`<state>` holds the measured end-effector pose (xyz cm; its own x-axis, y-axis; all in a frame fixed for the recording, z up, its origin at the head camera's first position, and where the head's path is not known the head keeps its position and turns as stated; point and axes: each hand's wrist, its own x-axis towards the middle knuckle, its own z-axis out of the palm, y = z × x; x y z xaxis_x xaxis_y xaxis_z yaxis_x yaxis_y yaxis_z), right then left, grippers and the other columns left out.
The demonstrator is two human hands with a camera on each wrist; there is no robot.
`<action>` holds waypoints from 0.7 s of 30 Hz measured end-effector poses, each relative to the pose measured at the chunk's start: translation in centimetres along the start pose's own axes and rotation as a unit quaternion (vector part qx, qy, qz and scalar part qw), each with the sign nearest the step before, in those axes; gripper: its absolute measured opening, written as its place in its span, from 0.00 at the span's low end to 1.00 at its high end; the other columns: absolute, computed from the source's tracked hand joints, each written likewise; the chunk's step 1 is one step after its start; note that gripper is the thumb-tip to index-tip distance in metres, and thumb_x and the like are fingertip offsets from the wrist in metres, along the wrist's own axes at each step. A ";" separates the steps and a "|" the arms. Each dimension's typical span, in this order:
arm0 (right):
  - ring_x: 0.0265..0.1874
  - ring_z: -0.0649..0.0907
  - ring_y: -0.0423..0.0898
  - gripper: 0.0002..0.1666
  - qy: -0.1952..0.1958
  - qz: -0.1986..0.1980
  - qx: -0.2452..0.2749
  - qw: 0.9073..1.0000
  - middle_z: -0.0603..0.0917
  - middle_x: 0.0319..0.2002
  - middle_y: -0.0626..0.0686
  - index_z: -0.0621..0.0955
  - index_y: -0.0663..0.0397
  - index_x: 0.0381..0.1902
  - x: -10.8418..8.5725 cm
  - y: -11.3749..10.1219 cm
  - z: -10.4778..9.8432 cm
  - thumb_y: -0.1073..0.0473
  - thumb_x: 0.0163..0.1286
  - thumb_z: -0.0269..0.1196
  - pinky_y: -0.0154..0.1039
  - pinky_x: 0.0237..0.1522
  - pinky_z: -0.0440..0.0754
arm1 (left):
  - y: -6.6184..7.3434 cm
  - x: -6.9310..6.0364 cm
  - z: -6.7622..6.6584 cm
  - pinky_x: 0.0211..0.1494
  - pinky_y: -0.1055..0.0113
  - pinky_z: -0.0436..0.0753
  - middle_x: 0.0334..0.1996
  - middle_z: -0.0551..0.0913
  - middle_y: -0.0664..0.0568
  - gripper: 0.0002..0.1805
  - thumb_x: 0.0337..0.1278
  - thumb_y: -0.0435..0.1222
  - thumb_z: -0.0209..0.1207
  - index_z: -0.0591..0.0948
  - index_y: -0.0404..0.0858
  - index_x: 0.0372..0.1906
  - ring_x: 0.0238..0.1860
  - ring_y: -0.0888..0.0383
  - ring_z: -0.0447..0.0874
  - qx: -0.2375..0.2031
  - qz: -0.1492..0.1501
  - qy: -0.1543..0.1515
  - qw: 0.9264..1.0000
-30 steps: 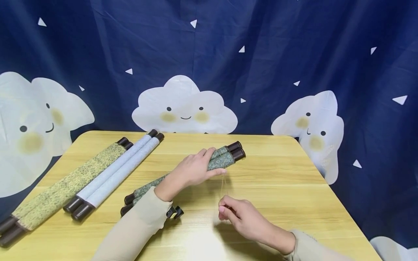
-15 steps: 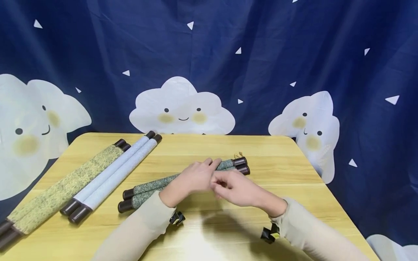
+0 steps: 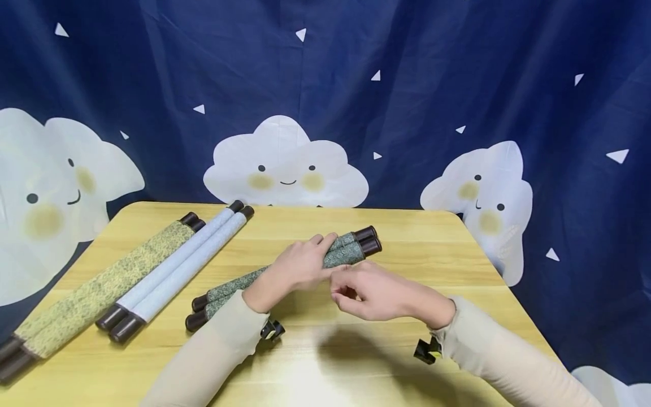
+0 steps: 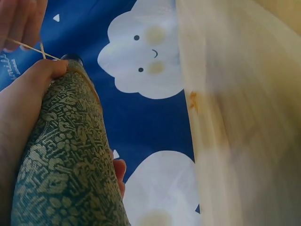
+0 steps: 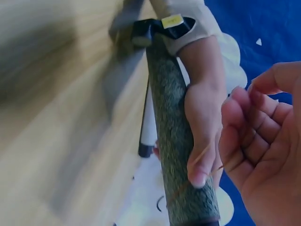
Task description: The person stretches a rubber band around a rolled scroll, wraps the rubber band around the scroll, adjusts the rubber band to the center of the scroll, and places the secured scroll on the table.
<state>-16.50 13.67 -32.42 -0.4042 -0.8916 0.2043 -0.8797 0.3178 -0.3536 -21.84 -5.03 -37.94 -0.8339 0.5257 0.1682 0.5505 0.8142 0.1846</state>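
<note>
A green patterned hanging scroll (image 3: 344, 254), rolled into two side-by-side rolls with dark brown end knobs (image 3: 370, 245), lies slantwise across the middle of the table. My left hand (image 3: 296, 264) grips it near its far right end, which is tilted up off the tabletop. In the left wrist view, the thumb presses a thin tan cord (image 4: 30, 48) against the patterned cloth. That cord runs taut to my right hand (image 3: 373, 291), whose curled fingers and thumb pinch it just right of the left thumb. Part of the scroll is hidden behind the left forearm.
Left of it, a pale blue scroll (image 3: 189, 259) and a yellow patterned scroll (image 3: 109, 282) lie slantwise, close together, on the wooden table (image 3: 447, 271). Behind the table's back edge hangs a dark blue curtain (image 3: 407, 113) printed with clouds.
My right hand has come up from lower down to beside the left thumb, cord in its fingers. The green scroll's right end dipped, then rose again.
</note>
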 end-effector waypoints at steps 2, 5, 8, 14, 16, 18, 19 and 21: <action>0.16 0.67 0.27 0.11 0.000 0.003 -0.036 0.999 0.69 0.19 0.34 0.73 0.41 0.26 -0.3 0.0 -0.4 0.62 0.68 0.56 0.22 0.19 0.66 | -0.1 0.0 -0.2 0.41 0.55 0.83 0.51 0.78 0.43 0.43 0.60 0.69 0.46 0.64 0.45 0.71 0.37 0.48 0.81 -0.011 -0.007 0.014 1.000; 0.16 0.66 0.28 0.11 -0.001 0.003 -0.098 0.995 0.68 0.19 0.34 0.72 0.41 0.25 -0.6 0.0 -0.8 0.62 0.66 0.57 0.24 0.19 0.66 | -0.3 0.0 -0.4 0.39 0.56 0.82 0.51 0.78 0.44 0.43 0.59 0.70 0.45 0.64 0.46 0.70 0.34 0.49 0.80 -0.024 -0.015 0.021 0.999; 0.17 0.68 0.32 0.10 0.000 -0.006 -0.183 0.983 0.68 0.19 0.37 0.72 0.44 0.25 -1.0 0.1 -0.9 0.62 0.64 0.59 0.28 0.20 0.69 | -0.4 0.0 -0.5 0.39 0.56 0.82 0.53 0.78 0.44 0.45 0.58 0.72 0.44 0.63 0.47 0.71 0.34 0.49 0.80 -0.025 -0.026 0.018 0.999; 0.13 0.68 0.39 0.13 0.013 0.003 -0.353 0.936 0.67 0.15 0.43 0.69 0.50 0.20 -2.3 0.2 -0.8 0.64 0.62 0.60 0.35 0.14 0.70 | -0.3 -0.1 -0.8 0.39 0.55 0.82 0.56 0.77 0.43 0.47 0.58 0.73 0.42 0.62 0.46 0.73 0.35 0.47 0.80 -0.024 -0.037 0.019 0.999; 0.11 0.66 0.39 0.14 0.028 0.034 -0.401 0.915 0.65 0.13 0.44 0.68 0.51 0.18 -2.8 0.2 -0.8 0.67 0.59 0.59 0.36 0.11 0.68 | -0.3 -0.1 -0.9 0.38 0.56 0.82 0.56 0.77 0.43 0.47 0.58 0.72 0.43 0.63 0.45 0.73 0.35 0.48 0.80 -0.022 -0.036 0.024 0.999; 0.09 0.63 0.38 0.13 0.043 0.068 -0.446 0.892 0.61 0.12 0.44 0.67 0.53 0.17 -3.2 0.2 -0.7 0.70 0.58 0.55 0.36 0.07 0.65 | -0.2 -0.2 -0.9 0.36 0.57 0.81 0.54 0.78 0.43 0.47 0.58 0.72 0.44 0.64 0.45 0.72 0.34 0.49 0.80 -0.019 -0.031 0.030 0.999; 0.09 0.63 0.38 0.12 0.052 0.082 -0.465 0.880 0.61 0.12 0.44 0.69 0.55 0.18 -3.4 0.2 -0.7 0.71 0.58 0.51 0.37 0.06 0.65 | -0.2 -0.2 -0.9 0.35 0.58 0.81 0.53 0.78 0.43 0.46 0.59 0.71 0.44 0.64 0.44 0.72 0.33 0.49 0.79 -0.019 -0.028 0.033 0.999; 0.08 0.64 0.38 0.13 0.074 0.103 -0.495 0.859 0.60 0.12 0.45 0.73 0.61 0.22 -3.7 0.4 -0.5 0.72 0.60 0.43 0.37 0.05 0.65 | -0.1 -0.1 -0.9 0.33 0.58 0.80 0.51 0.79 0.44 0.45 0.59 0.70 0.46 0.65 0.44 0.71 0.32 0.50 0.79 -0.022 -0.023 0.036 0.999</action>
<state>-15.44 17.24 -32.86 -0.5392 -0.7560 0.3711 -0.5375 0.6482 0.5395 -21.74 -5.41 -37.14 -0.8537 0.4682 0.2279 0.5149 0.8242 0.2358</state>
